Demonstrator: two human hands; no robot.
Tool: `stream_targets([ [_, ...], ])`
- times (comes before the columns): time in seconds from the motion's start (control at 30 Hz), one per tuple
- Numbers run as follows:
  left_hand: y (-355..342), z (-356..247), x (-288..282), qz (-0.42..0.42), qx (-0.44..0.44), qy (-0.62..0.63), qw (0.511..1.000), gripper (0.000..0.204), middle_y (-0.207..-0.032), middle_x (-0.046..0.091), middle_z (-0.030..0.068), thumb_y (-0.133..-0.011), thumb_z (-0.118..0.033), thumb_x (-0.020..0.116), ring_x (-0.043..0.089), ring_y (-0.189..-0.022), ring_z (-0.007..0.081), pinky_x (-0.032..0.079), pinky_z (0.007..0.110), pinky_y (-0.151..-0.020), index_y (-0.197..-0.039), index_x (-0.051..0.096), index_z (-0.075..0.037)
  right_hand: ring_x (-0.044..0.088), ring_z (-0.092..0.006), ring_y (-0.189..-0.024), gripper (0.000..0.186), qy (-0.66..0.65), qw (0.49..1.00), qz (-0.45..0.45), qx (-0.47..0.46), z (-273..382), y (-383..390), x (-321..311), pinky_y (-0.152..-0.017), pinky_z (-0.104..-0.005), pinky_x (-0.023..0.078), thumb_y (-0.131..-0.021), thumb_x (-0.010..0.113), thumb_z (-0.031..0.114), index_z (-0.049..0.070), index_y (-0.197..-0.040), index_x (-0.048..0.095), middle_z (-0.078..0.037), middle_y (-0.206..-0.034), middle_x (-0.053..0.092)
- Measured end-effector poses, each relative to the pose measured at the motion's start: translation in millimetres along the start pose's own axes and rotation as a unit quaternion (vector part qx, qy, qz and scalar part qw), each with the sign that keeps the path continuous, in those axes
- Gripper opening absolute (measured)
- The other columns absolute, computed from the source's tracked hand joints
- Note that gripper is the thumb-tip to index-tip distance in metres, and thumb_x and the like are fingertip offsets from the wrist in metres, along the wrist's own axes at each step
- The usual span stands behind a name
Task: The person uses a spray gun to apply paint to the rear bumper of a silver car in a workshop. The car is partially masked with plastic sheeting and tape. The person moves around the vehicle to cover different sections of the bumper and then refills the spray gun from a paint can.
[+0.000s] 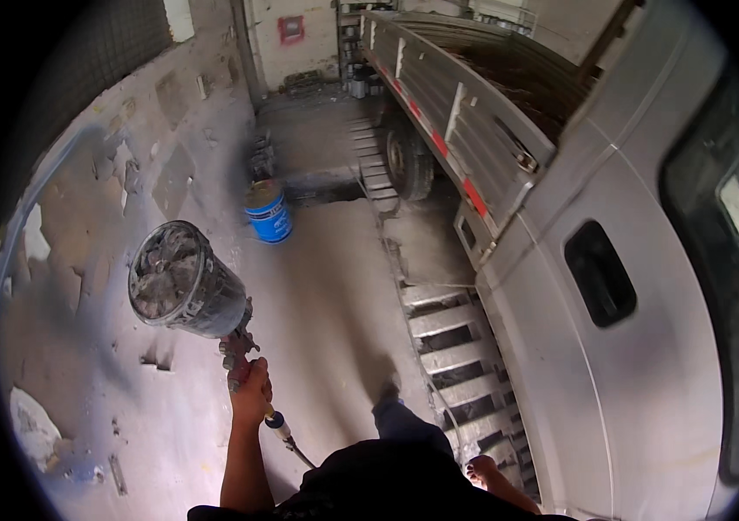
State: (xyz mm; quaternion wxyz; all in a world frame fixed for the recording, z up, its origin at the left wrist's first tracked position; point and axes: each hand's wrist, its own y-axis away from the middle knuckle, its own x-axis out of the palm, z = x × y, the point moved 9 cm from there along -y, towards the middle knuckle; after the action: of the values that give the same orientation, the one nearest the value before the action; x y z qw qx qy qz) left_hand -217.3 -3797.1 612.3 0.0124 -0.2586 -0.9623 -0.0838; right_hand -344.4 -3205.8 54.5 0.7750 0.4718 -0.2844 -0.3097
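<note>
In the head view, the left hand (pixel 251 391) grips a spray gun (pixel 237 352) with a grimy cup (pixel 191 280) at left, the right hand (pixel 481 470) curls near the truck (pixel 552 356) at right, holding what I cannot tell, and a blue bucket (pixel 270 220) stands farther off.

Open room runs forward over the floor (pixel 326 286) between the peeling wall (pixel 83 260) and the silver truck (pixel 552 260), narrowed by a blue bucket (pixel 270 219) farther along and the raised spray gun (pixel 213 300) at left.
</note>
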Motion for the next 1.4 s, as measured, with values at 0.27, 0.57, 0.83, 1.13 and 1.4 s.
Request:
stream_targets([
  [0.27,-176.4,-43.3,20.7,-0.056,0.008,-0.022,0.998,0.024,-0.053,0.042,-0.0032,-0.088,-0.017,0.060,0.039,-0.040,0.0063,0.031,0.024,-0.036,-0.071,0.044,-0.012,0.057,-0.0200,-0.058,0.022,0.056,0.993,-0.105,0.019,333.2,-72.5,-10.3,-0.049,-0.0321,0.044,-0.090,0.044,0.019,0.011,-0.071,0.054,-0.006,-0.067,0.058],
  [0.57,-394.1,-50.2,27.3,-0.070,0.032,-0.024,0.997,0.027,-0.052,0.042,-0.0036,-0.088,-0.017,0.061,0.038,-0.040,0.0060,0.031,0.024,-0.037,-0.068,0.044,-0.012,0.043,-0.0124,-0.047,0.014,-0.019,0.980,-0.037,-0.196,685.3,-120.3,91.6,-0.040,-0.0258,0.036,-0.086,0.050,0.008,0.009,-0.072,0.049,-0.002,-0.062,0.048],
  [0.83,-630.9,-108.5,53.4,-0.047,-0.012,0.011,0.999,0.020,-0.054,0.039,-0.0047,-0.090,-0.014,0.055,0.035,-0.040,0.0050,0.028,0.022,-0.035,-0.109,0.052,-0.008,0.050,-0.0140,-0.051,0.020,-0.058,0.995,-0.075,0.024,654.1,-182.5,153.2,-0.042,-0.0305,0.041,-0.089,0.048,0.019,0.012,-0.071,0.050,-0.002,-0.062,0.050],
  [1.13,-898.9,-145.6,116.5,-0.027,0.036,-0.031,0.999,0.039,-0.056,0.040,-0.0046,-0.091,-0.012,0.053,0.035,-0.041,0.0044,0.028,0.022,-0.036,-0.129,0.044,-0.010,0.056,-0.0189,-0.057,0.017,-0.019,0.992,-0.123,0.034,803.6,-268.4,168.6,-0.039,-0.0305,0.041,-0.087,0.049,0.021,0.010,-0.077,0.058,-0.006,-0.068,0.056],
  [1.4,-1088.5,-192.2,196.2,-0.006,0.035,0.066,0.997,0.045,-0.056,0.040,-0.0047,-0.092,-0.013,0.054,0.034,-0.042,0.0038,0.026,0.022,-0.038,-0.135,0.041,-0.009,0.051,-0.0154,-0.061,0.010,-0.277,0.935,0.203,-0.090,1139.1,-439.9,102.6,-0.047,-0.0348,0.041,-0.077,0.056,0.010,0.014,-0.071,0.050,-0.004,-0.070,0.052],
])
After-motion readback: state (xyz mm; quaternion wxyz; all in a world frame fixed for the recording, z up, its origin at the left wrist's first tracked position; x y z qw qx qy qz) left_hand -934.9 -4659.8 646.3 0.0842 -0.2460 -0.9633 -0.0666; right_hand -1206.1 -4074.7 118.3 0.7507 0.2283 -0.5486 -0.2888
